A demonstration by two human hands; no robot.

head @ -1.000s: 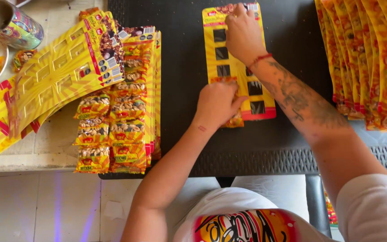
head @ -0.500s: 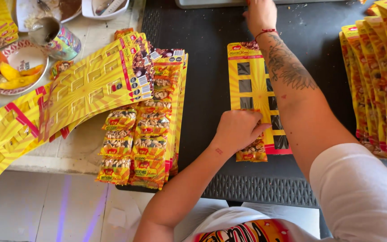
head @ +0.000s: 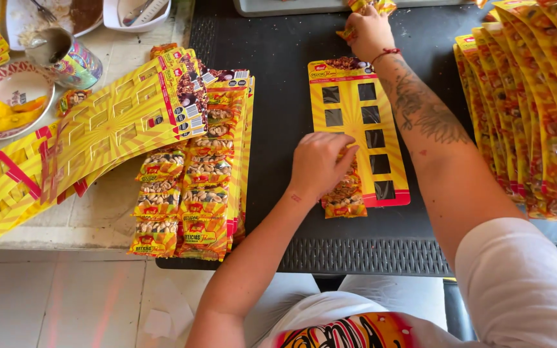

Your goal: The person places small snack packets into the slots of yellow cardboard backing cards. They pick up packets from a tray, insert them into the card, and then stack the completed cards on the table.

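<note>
The left hand (head: 317,164) presses a snack packet (head: 343,196) onto the yellow card (head: 356,122) lying mid-table, while the right hand (head: 367,31) at twelve o'clock pinches more packets (head: 372,6), likely for the card's empty slots.

Tin can (head: 66,57), fruit bowl (head: 9,96), dirty plate (head: 46,16)

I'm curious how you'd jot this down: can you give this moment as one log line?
left hand: pressing snack packet on yellow card | right hand: gripping packets at far table edge | filled cards: stacked left
</note>
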